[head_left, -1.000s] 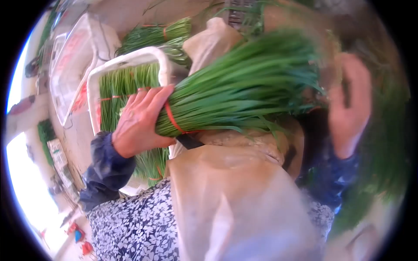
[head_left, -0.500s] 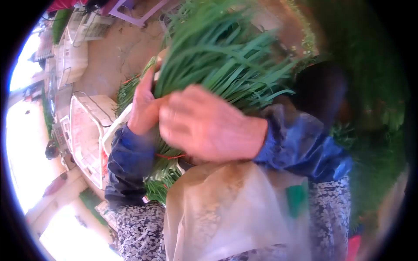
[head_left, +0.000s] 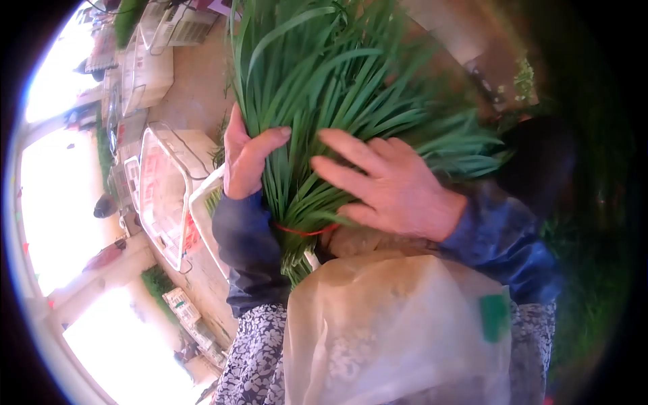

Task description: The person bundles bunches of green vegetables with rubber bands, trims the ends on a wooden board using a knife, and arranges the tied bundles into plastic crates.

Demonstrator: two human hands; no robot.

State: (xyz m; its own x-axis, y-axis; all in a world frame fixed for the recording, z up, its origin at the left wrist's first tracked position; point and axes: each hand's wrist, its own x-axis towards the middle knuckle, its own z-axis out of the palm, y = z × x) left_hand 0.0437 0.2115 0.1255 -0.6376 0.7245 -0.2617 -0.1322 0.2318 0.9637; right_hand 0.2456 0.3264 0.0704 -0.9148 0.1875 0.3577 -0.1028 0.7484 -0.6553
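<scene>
A large bunch of long green leaves (head_left: 324, 101) fans out upward, its lower end circled by a red band (head_left: 307, 232). My left hand (head_left: 251, 152) is wrapped round the left side of the bunch, thumb across the front. Over the right side of the leaves, my right hand (head_left: 391, 182) has its fingers spread against them, not closed round anything. Below the band, the stem ends come down at the top of a pale translucent apron (head_left: 398, 324).
To the left is a white crate (head_left: 162, 196) with reddish contents, with a white container's rim (head_left: 206, 216) beside my left sleeve. More crates (head_left: 145, 74) stand farther off at the upper left. Greenery (head_left: 594, 270) lies at the right.
The banded bunch has turned from lying sideways to fanning upward. My right hand came in from the far right, crossed to my left hand, then moved back rightward with its fingers spread.
</scene>
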